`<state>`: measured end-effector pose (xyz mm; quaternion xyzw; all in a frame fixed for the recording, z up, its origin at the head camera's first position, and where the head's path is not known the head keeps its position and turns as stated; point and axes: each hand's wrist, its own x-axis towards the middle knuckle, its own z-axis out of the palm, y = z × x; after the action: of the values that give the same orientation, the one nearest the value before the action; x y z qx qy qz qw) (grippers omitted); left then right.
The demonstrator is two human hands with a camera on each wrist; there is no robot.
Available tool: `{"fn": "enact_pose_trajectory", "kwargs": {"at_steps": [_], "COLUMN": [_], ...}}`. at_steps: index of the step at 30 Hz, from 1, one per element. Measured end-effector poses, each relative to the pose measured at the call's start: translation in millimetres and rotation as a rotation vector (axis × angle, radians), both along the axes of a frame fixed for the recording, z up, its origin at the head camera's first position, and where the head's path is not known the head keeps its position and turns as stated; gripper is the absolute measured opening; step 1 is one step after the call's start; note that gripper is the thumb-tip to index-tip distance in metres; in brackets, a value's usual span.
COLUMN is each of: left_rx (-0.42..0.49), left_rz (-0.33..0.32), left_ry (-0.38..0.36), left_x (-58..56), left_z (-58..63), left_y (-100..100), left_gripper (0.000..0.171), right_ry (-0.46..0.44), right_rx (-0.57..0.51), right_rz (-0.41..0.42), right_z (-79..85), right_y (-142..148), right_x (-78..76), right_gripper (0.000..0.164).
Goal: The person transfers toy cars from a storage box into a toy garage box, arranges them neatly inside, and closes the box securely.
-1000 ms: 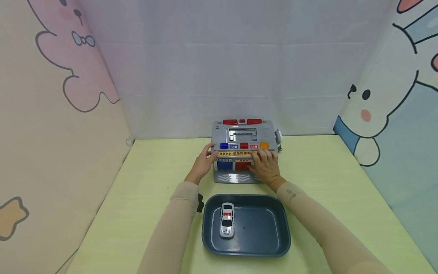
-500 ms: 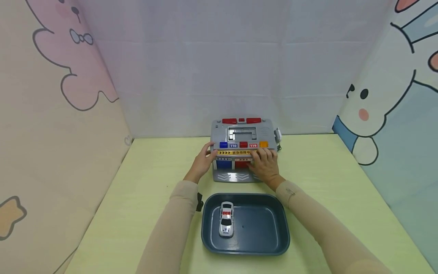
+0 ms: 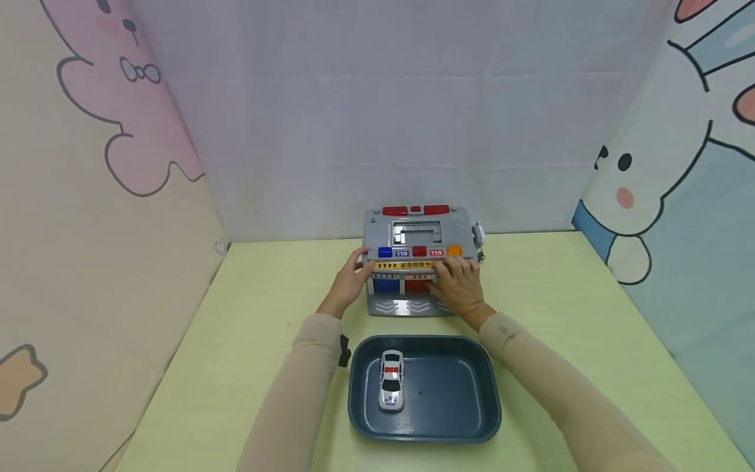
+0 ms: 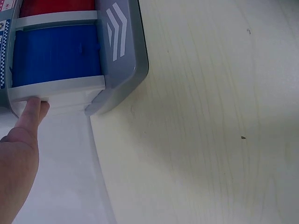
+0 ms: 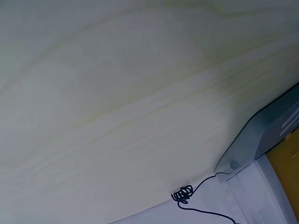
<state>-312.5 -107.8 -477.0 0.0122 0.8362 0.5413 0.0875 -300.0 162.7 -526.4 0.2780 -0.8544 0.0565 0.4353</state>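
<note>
1 toy stn. (image 3: 413, 259), L fingers (image 3: 366, 269) parted, gripping edge, R fingers (image 3: 455, 267) curled over

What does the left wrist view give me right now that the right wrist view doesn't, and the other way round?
Only the left wrist view shows the left hand, its fingertips at the toy's pale side, and the blue panel with part of the red panel beyond it.

Only the right wrist view shows the dark coiled cord and part of an amber panel.

Both share part of the toy's gray base and the pale tabletop.
</note>
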Motion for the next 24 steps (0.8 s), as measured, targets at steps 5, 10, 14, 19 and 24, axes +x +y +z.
{"fn": "enact_pose_trajectory", "kwargs": {"at_steps": [5,10,14,19,24], "left_rx": [-0.003,0.009,0.007,0.006,0.002], "left_rz": [-0.01,-0.026,-0.041,-0.044,-0.05], "left_ry": [0.003,0.019,0.025,0.024,0.031], "left_x": [1.3,0.6,-0.5,-1.7,-2.7], "left_z": [0.3,1.0,1.2,1.3,1.0], "left_y": [-1,-1,-3,-5,-6], "left_gripper": [0.052,0.051,0.051,0.051,0.051], "right_ry": [-0.047,-0.052,-0.063,-0.104,-0.167], "right_rx": [-0.008,-0.034,-0.057,-0.078,-0.113], "right_rz": [0.004,0.015,0.019,0.014,0.004], "right_z": [2.0,2.5,3.4,5.7,10.3], "right_y": [0,0,0,0,-1], "right_x": [4.2,5.4,6.5,9.1,11.6], "right_gripper": [0.077,0.077,0.077,0.074,0.078]}}
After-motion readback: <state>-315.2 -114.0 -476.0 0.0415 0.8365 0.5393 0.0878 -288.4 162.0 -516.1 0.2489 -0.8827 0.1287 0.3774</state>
